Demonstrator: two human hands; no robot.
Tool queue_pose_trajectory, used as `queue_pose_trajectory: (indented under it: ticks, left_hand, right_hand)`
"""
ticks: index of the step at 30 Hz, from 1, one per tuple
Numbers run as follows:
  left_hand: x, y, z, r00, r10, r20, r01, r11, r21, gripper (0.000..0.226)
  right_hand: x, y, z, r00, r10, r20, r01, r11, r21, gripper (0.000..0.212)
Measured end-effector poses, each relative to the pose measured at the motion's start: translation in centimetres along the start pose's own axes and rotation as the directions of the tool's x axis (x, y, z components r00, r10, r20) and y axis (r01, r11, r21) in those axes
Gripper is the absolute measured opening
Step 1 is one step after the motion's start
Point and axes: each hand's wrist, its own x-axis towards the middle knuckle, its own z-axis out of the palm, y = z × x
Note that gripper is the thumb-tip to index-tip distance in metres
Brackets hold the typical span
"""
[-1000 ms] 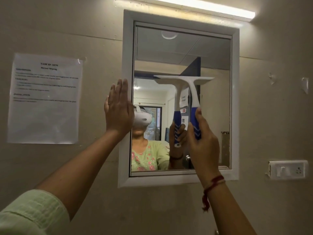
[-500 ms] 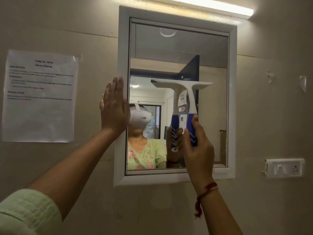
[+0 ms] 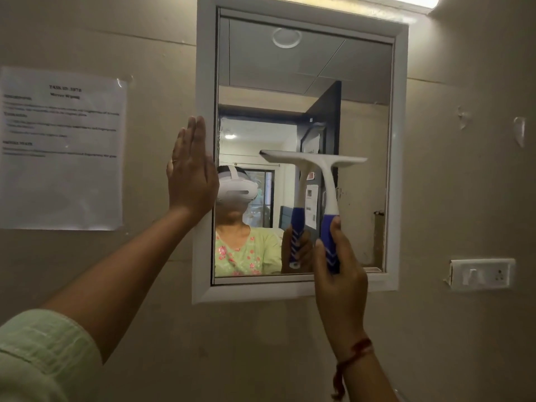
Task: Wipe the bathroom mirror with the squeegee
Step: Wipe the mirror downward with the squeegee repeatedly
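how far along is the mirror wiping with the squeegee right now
Done: cannot be judged from the glass; no clear wiped and unwiped bands show. In hand: the right hand has its grip on the blue handle of the squeegee, its blade about halfway down the mirror, right of centre. The left hand lies flat on the left frame. Left: likely the strip below the blade, and perhaps the left side.

Glossy glass mirror (image 3: pixel 304 82) in a smooth white frame (image 3: pixel 204 82), matt plastic squeegee (image 3: pixel 324 175), creased paper sheet (image 3: pixel 61 175) on dull wall (image 3: pixel 464 184).
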Motion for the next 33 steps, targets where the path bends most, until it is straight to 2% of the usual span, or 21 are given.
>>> queue_pose_trajectory:
  ticks: [3,7,9,13,16,22,29,33]
  left_hand:
    - [0.0,0.0,0.0,1.000,0.001,0.003,-0.001,1.000,0.006,0.054]
    - [-0.1,0.2,-0.1,1.000,0.001,0.005,-0.001,1.000,0.011,0.054]
    - [-0.2,0.3,-0.1,1.000,-0.003,0.009,0.003,1.000,0.011,0.054]
    - [-0.2,0.3,-0.2,1.000,-0.009,0.014,0.009,1.000,0.015,0.053]
    - [-0.3,0.3,-0.1,1.000,-0.008,0.013,0.008,1.000,0.019,0.053]
    - [-0.3,0.1,0.0,1.000,0.003,0.011,-0.003,1.000,0.009,0.053]
    - [-0.2,0.1,0.0,1.000,0.005,0.007,-0.005,1.000,0.012,0.052]
    - [-0.6,0.0,0.0,1.000,-0.012,0.014,0.012,1.000,0.000,0.052]
  right_hand:
    - [-3.1,0.7,-0.3,0.999,0.039,0.023,-0.039,0.999,0.020,0.059]
    - [-8.6,1.8,-1.3,0.992,0.032,0.119,-0.030,0.999,-0.018,0.079]
    - [-8.1,1.4,-1.5,0.993,0.027,0.114,-0.024,0.999,-0.025,0.073]
    - [-2.9,0.3,-0.8,1.000,0.009,0.012,-0.009,1.000,-0.027,0.055]
    - [-2.5,0.3,-0.7,1.000,0.007,0.009,-0.007,1.000,-0.014,0.056]
    - [-9.2,2.0,-1.6,0.995,0.033,0.096,-0.028,0.999,-0.046,0.074]
    - [-3.4,0.2,-1.3,0.999,-0.018,0.032,0.019,1.000,-0.015,0.052]
    - [-5.6,0.7,-1.5,0.998,0.012,0.065,-0.011,1.000,-0.016,0.055]
